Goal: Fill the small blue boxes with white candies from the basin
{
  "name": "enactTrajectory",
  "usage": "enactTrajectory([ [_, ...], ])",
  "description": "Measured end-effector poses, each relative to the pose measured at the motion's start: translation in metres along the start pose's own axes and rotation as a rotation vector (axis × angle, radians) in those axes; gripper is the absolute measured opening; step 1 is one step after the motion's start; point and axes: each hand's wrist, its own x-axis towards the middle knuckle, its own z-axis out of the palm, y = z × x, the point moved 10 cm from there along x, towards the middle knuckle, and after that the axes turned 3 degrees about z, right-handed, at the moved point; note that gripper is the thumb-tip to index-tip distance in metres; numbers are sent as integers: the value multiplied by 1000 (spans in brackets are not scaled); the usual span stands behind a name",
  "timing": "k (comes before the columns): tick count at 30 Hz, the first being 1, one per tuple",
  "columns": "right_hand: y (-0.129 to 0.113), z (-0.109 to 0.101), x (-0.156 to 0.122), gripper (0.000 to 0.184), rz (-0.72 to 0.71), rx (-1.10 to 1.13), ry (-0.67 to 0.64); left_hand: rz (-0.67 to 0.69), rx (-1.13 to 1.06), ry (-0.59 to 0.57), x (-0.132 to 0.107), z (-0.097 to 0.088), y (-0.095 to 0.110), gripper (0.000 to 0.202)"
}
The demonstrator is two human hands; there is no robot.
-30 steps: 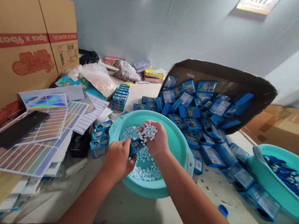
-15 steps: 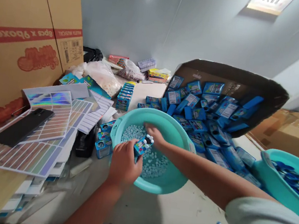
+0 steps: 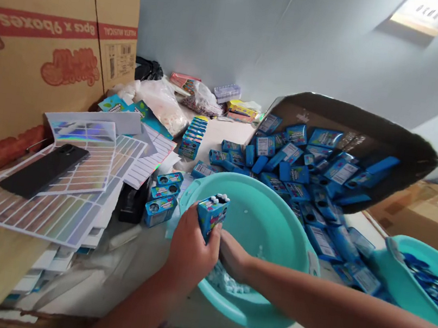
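Note:
My left hand (image 3: 189,253) grips a small blue candy box (image 3: 212,214) upright over the near rim of a teal basin (image 3: 280,217); white tablets heap out of the box's open top. My right hand (image 3: 234,257) reaches down into the basin beside the box, among the white tablets (image 3: 226,283) at the bottom. Its fingers are mostly hidden behind my left hand and the box. Three similar open blue boxes (image 3: 162,196) stand just left of the basin.
A pile of blue boxes (image 3: 307,177) spills from a tipped carton (image 3: 372,132) behind the basin. A second teal basin (image 3: 419,281) with blue caps sits right. Hologram sticker sheets (image 3: 62,190) and a black phone (image 3: 43,169) lie left, below large cardboard cartons (image 3: 36,38).
My right hand dropped its handful of tablets and went down into the basin. My left hand raised the filled box upright; the view shifted left and down.

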Motion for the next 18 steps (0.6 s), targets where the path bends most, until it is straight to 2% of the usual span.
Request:
enactTrajectory([
  [3, 16, 3, -17, 30, 80, 68, 33, 55, 21, -7, -9, -4, 9, 34],
  [7, 25, 14, -26, 24, 83, 229, 9, 119, 111, -15, -20, -7, 20, 33],
  [13, 34, 25, -24, 33, 154, 372, -1, 144, 191, 7, -21, -6, 24, 32],
  [18, 36, 22, -18, 35, 174, 409, 76, 175, 234, -6, -20, -4, 24, 35],
])
